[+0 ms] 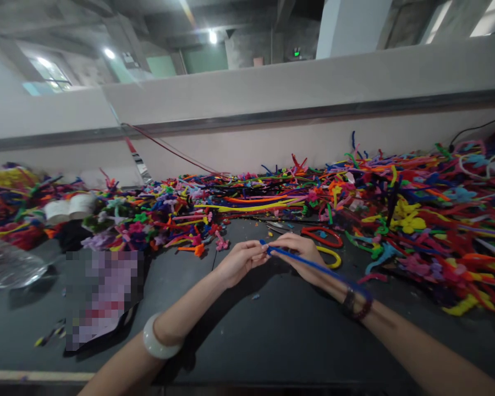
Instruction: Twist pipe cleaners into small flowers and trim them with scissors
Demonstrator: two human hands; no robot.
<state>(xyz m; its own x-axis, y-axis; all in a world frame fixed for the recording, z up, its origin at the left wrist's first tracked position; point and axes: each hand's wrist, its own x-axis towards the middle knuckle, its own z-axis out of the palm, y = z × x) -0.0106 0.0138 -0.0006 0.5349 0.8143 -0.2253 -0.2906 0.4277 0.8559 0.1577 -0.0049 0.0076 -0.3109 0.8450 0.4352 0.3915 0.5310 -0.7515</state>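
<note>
A blue pipe cleaner (pixel 313 266) is held between my two hands over the dark table. Its curled end sits at the fingertips of my left hand (pixel 244 260), which is pinched shut on it. The fingers of my right hand (pixel 299 250) are closed on the same pipe cleaner near that end. Its long tail runs back over my right forearm towards the wrist. Just beyond my right hand lie scissors with red handles (pixel 328 237) and a yellow loop (pixel 330 257), partly covered by the hand.
Heaps of colourful pipe cleaners (pixel 256 204) line the back of the table (pixel 239 335) and its right side. White rolls (pixel 71 208) stand at the left. A clear plastic package (pixel 12 264) and a blurred-out flat object (pixel 105 297) lie nearer. A low white partition (pixel 239 143) rises behind.
</note>
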